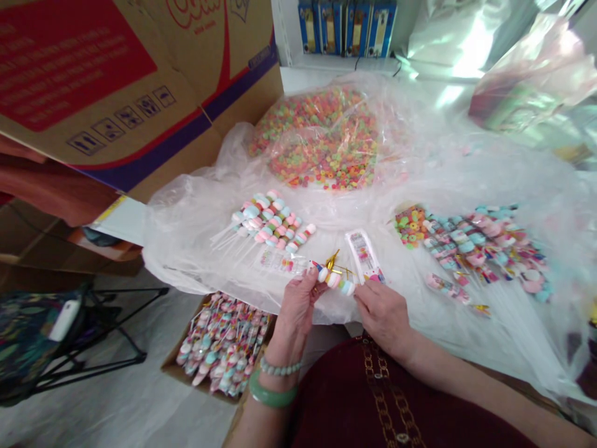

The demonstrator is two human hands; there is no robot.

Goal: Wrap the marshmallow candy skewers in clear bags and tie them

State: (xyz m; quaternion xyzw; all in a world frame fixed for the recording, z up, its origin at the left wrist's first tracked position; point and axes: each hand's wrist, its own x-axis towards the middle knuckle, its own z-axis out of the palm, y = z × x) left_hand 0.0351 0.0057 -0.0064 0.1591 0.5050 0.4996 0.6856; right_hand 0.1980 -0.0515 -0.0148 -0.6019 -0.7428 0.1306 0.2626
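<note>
My left hand (298, 305) is closed around a pastel candy skewer (333, 279) near its gold twist tie (333, 261), at the table's front edge. My right hand (380, 308) pinches the skewer's other end, next to a narrow clear printed sleeve (364, 255) lying on the plastic. A second filled sleeve (284, 261) lies just left of my left hand. Behind it sits a small heap of unwrapped candy skewers (270, 221).
Clear plastic sheeting (196, 249) covers the table. A big bag of colourful ring candy (321, 137) lies behind. Wrapped skewers (476, 249) pile at the right. A box of finished skewers (221, 342) stands on the floor, and a large cardboard carton (130, 81) looms at left.
</note>
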